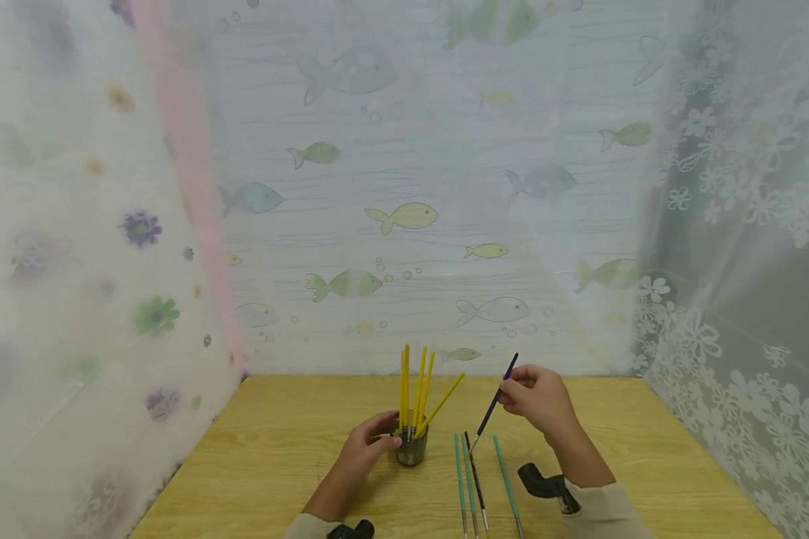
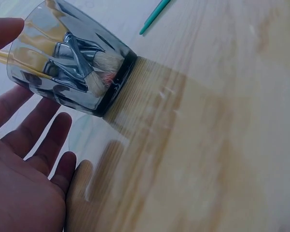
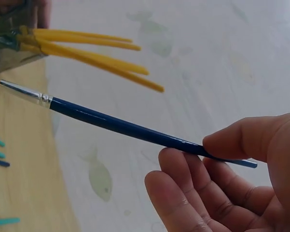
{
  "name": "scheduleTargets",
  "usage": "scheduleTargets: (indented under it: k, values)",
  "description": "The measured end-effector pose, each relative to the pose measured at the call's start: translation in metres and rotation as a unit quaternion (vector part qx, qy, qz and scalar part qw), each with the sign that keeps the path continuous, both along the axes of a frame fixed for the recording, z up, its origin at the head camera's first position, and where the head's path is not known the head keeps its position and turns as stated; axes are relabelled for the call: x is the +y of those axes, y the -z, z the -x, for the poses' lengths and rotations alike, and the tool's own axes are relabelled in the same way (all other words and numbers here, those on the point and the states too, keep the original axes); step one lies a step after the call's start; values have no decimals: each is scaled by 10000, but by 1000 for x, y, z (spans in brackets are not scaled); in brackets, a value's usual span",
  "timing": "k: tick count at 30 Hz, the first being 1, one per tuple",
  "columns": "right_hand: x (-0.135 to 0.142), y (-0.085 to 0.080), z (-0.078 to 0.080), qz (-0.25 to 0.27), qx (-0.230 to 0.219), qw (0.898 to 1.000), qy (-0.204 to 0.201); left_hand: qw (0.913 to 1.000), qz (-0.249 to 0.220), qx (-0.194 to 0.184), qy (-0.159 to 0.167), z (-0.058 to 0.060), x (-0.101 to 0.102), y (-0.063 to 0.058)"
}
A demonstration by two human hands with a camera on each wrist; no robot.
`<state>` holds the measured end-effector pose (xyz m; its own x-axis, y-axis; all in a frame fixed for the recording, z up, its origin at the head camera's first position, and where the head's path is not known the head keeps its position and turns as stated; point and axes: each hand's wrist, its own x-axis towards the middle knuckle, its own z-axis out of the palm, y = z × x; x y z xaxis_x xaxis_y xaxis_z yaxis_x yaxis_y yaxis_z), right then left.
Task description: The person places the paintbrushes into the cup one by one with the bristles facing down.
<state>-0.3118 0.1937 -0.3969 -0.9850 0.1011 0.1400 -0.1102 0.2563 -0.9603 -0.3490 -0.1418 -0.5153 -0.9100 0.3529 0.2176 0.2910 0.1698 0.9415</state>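
Note:
My right hand (image 1: 541,400) pinches a dark blue paintbrush (image 3: 116,126) near the end of its handle, between thumb and fingers. The brush slants with its orange-brown bristles down, close over the brushes on the table. My left hand (image 1: 366,448) holds a smoky clear glass (image 1: 413,454) from its left side, thumb at the rim and fingers beneath it in the left wrist view. Several yellow-handled paintbrushes (image 1: 419,385) stand in the glass, pale bristles (image 2: 95,83) down at its base. One of them leans far to the right.
On the wooden table (image 1: 263,442), two teal brushes (image 1: 460,475) and a dark blue brush (image 1: 476,479) lie side by side right of the glass. Another teal brush (image 1: 505,476) lies farther right. A fish-patterned curtain (image 1: 404,150) hangs behind the table, with flowered curtains at both sides.

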Motion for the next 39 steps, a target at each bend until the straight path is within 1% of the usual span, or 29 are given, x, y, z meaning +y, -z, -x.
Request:
scheduleTargets:
  k: [6,11,14,19,25,27,32,39]
  values:
    - [-11,-7,1,173,226,9996,22,10000,3,-16,-43,0,0,0]
    - [-20,-11,1,389,308,9988,12,9999,64,-99,-91,1,-1,1]
    - [-26,-13,1,491,355,9982,18,9999,89,-74,-67,0,-1,2]
    - [-36,-12,4,576,466,9972,22,9998,81,-150,-64,0,-2,2]
    - [-48,-5,9,533,549,9971,62,9999,76,-84,-6,0,-2,3]
    - [-52,-2,10,475,529,9975,65,9998,2,-163,59,0,-2,3]
    - [-63,10,11,352,500,9981,50,9995,-89,-205,223,0,-2,4]
    - [-73,24,13,202,447,9988,6,9995,-57,-167,243,1,-2,4]
